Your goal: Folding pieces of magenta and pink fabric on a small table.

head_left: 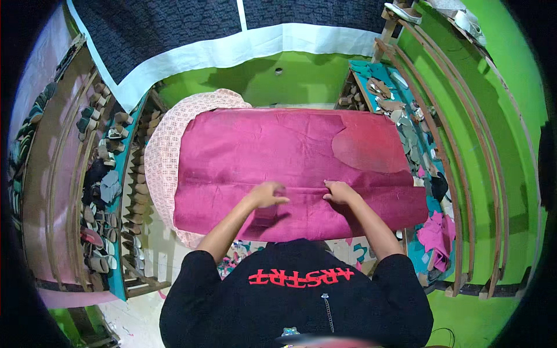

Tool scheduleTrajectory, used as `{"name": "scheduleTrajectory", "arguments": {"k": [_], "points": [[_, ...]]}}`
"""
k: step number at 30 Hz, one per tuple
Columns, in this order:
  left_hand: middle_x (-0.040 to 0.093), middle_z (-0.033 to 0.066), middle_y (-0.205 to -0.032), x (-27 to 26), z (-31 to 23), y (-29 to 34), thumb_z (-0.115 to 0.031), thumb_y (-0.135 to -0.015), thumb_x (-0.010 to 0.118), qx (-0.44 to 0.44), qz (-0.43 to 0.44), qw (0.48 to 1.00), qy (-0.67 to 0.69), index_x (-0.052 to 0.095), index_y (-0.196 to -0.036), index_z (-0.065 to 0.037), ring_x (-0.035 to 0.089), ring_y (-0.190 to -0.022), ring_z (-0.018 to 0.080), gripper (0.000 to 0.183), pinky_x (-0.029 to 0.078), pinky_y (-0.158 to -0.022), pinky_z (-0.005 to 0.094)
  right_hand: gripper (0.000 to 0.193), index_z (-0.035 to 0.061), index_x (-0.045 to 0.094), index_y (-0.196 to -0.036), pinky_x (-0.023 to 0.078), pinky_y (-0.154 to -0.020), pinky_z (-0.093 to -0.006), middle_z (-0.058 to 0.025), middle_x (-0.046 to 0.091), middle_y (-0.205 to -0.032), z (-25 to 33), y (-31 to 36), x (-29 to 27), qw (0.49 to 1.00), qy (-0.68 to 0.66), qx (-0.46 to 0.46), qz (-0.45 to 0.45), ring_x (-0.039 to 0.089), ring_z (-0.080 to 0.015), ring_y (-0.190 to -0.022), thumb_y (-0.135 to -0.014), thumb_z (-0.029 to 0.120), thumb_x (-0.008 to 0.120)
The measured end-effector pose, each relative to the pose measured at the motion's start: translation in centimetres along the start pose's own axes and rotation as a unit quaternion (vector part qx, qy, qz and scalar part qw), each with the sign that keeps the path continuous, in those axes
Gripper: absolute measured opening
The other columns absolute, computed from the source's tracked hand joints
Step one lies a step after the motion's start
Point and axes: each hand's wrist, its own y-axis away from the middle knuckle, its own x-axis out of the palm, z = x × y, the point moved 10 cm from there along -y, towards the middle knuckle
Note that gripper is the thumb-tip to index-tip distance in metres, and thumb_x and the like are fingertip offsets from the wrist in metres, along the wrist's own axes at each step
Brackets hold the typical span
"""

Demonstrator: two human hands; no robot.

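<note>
Left hand [268, 195] hovers, fingers loosely open; right hand [342, 193], nearer, meets crease in broad magenta leather-like sheet [255, 145], grip unclear. Sheet stretches beneath and ahead, long axis left-to-right, pale patterned cloth [162, 156] at left end.

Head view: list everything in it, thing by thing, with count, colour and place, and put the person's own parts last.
Broad flexible sheet: 1, magenta, centre
Smooth flat surface: 1, red, beyond the sheet's notched right edge
Patterned cloth: 1, cream-pink, left, partly under the sheet
Wooden racks: at least 2, brown, left and right
Shoes and shoe-shaped pieces: many, mixed, mostly left
Flat cut pieces: many, grey and brown, right
Crumpled pieces: several, pink, lower right
Small scraps: many, pink and teal, below the sheet
White-bordered curtain cloth: at least 1, dark, top
Wall: green, back and right
Short-sleeved shirt: 1, black, bottom
Left hand: 1, bare, over the sheet
Right hand: 1, bare, at the sheet's crease
</note>
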Motion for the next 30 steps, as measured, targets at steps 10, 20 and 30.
{"name": "scheduleTrajectory", "arguments": {"k": [10, 20, 30], "points": [[0.060, 0.0081, -0.106, -6.3, 11.7, -3.5, -0.044, -0.065, 0.071, -0.112, -0.017, 0.990, -0.086, 0.059, -0.107, -0.016, 0.053, -0.106, 0.0278, 0.052, 0.034, -0.089, 0.0558, 0.042, 0.0025, 0.056, -0.090, 0.041, -0.086, -0.0431, -0.0181, 0.061, -0.092, -2.1, -2.4, -3.9, 0.991, 0.010, 0.104, -0.087, 0.058, -0.0335, -0.089, -0.069, 0.038, 0.067], [0.062, 0.0071, -0.098, -9.7, 12.6, -6.8, -0.042, -0.070, 0.067, -0.111, -0.075, 0.988, -0.081, 0.060, -0.097, -0.013, 0.056, -0.098, 0.0284, 0.040, 0.036, -0.084, 0.0542, 0.049, 0.0042, 0.056, -0.108, 0.039, -0.092, -0.0385, -0.0168, 0.048, -0.119, -8.7, -4.6, -5.9, 0.995, 0.021, 0.075, -0.055, 0.046, -0.0322, -0.110, -0.068, 0.031, 0.068], [0.064, 0.0071, -0.084, -21.4, 12.8, -13.5, -0.042, -0.064, 0.071, -0.101, -0.229, 0.958, -0.139, 0.064, -0.086, -0.012, 0.059, -0.087, 0.0250, 0.037, 0.036, -0.087, 0.0465, 0.034, 0.0087, 0.054, -0.106, 0.042, -0.083, -0.0445, -0.0152, 0.054, -0.109, -13.5, -13.1, -14.4, 0.985, 0.053, 0.144, -0.081, 0.050, -0.0318, -0.105, -0.077, 0.025, 0.060]]}}
